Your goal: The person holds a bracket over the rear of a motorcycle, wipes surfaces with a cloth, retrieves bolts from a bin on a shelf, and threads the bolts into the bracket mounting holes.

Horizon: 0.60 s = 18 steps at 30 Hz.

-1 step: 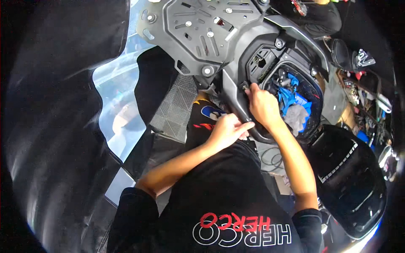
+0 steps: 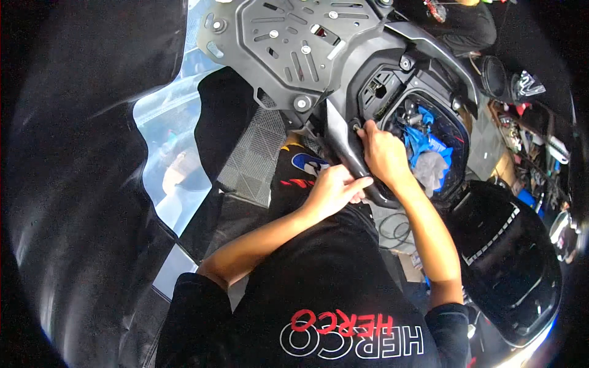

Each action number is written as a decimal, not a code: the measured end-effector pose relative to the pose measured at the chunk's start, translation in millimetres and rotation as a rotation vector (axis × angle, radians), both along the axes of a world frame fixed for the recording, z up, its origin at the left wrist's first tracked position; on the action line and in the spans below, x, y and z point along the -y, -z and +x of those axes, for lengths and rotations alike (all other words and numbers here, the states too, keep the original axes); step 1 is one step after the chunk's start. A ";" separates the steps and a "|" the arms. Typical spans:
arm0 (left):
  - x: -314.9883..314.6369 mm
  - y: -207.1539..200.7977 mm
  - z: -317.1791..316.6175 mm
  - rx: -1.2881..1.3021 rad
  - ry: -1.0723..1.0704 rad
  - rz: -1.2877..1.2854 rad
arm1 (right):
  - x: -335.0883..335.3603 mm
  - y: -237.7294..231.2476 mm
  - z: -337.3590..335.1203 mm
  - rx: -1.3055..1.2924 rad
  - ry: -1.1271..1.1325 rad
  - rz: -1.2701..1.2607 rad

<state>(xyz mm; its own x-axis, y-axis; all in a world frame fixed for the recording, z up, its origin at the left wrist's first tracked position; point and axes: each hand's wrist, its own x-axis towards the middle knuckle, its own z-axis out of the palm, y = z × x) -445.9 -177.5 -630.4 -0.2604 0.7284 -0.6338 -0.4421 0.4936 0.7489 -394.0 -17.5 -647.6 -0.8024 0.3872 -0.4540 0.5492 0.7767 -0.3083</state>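
The black side grab rail (image 2: pixel 343 142) of a motorbike's tail runs between my hands. At its near end my left hand (image 2: pixel 334 190) is closed around it, thumb on top and fingers curled underneath. My right hand (image 2: pixel 381 150) is closed in a pinch on the rail's inner side, beside a small metal fastener (image 2: pixel 357 127). What its fingertips hold is hidden. Just right of it is the open storage compartment (image 2: pixel 464 156), with blue gloves or rags (image 2: pixel 420 142) and a grey cloth (image 2: pixel 431 168) inside. A black slotted rack plate (image 2: pixel 288 40) sits beyond my left hand.
A glossy black panel (image 2: pixel 512 257) stands at the lower right. Parts and tools (image 2: pixel 540 141) clutter the far right. Another person's dark-clothed leg (image 2: pixel 469 30) shows at the top right. A second grab rail (image 2: pixel 438 52) curves along the far side. Grey textured matting (image 2: pixel 251 153) covers the floor.
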 end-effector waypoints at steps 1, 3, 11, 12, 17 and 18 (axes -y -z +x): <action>-5.4 -3.8 0.1 0.035 -0.014 0.002 | -3.6 -5.3 -1.6 0.029 -0.001 -0.027; -5.9 -7.2 -1.5 -0.069 0.058 -0.060 | -3.7 -0.3 1.5 -0.014 -0.036 -0.040; 8.8 19.6 -8.5 0.213 -0.090 -0.016 | 3.0 2.3 3.1 -0.099 -0.096 0.034; 10.0 21.0 -11.3 0.192 -0.131 -0.072 | 5.5 0.2 4.0 -0.077 -0.088 0.045; -2.3 13.0 -20.4 0.103 -0.171 -0.164 | 1.7 1.4 5.3 -0.071 -0.032 -0.040; -5.1 6.2 -26.8 0.048 -0.068 -0.207 | 1.8 1.0 7.2 -0.075 -0.023 -0.048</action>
